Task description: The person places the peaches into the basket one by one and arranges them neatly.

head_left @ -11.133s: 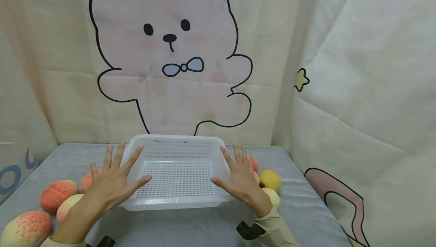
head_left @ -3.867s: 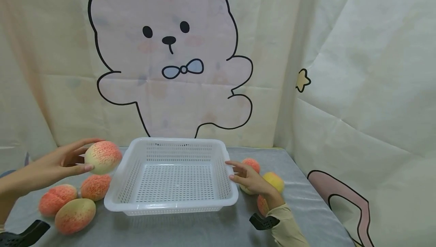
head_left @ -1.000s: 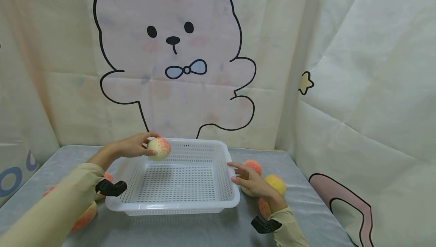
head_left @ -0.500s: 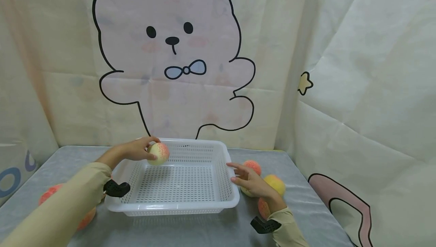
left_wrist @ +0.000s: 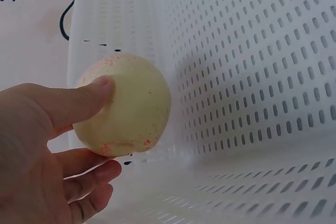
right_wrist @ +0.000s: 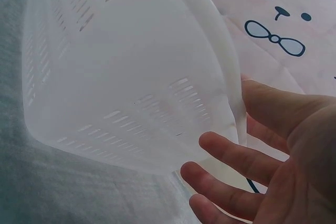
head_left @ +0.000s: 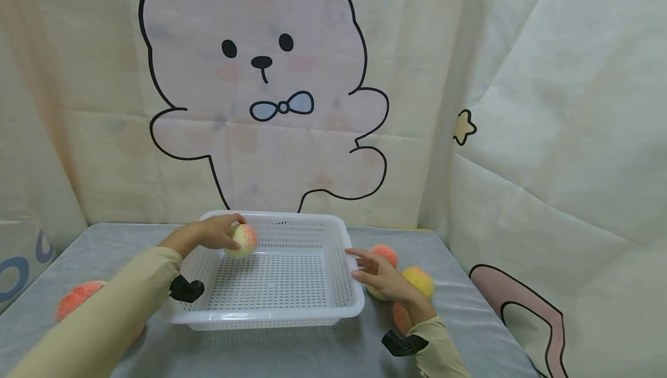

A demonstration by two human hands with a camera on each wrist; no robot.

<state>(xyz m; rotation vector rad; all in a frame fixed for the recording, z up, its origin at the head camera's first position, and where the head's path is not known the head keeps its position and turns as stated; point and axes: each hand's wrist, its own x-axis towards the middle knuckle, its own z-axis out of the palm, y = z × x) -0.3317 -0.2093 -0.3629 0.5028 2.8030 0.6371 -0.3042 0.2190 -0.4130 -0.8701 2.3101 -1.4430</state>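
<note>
A pale cloth (head_left: pixel 406 193) hangs at the back, with a big pink bear (head_left: pixel 260 146) in a blue bow tie (head_left: pixel 282 106) and, on the right-hand cloth, a yellow star (head_left: pixel 464 127). Below it is a table (head_left: pixel 250 358) with a soft grey cover. A white basket (head_left: pixel 271 314) full of little holes sits on the table. Take the basket as a clock, with twelve at the bear's side.

The left hand (head_left: pixel 211 233) pinches a pale peach (head_left: pixel 246 241) with red speckles, its thumb on one side and fingers on the other. The peach is inside the basket, near eleven o'clock, up above the bottom. I cannot tell if it touches the wall.

The right hand (head_left: pixel 384 278) is at three o'clock, touching the rim. Its fingers are spread apart and bent a little; I cannot tell if they squeeze the rim.

Past the right side of the basket, a red peach (head_left: pixel 385 254) lies toward two o'clock, a yellow peach (head_left: pixel 419 281) toward three, and an orange peach (head_left: pixel 402 318) toward four. Toward nine o'clock, a bumpy red peach (head_left: pixel 77 297) pokes out from behind the left sleeve (head_left: pixel 104 314).
</note>
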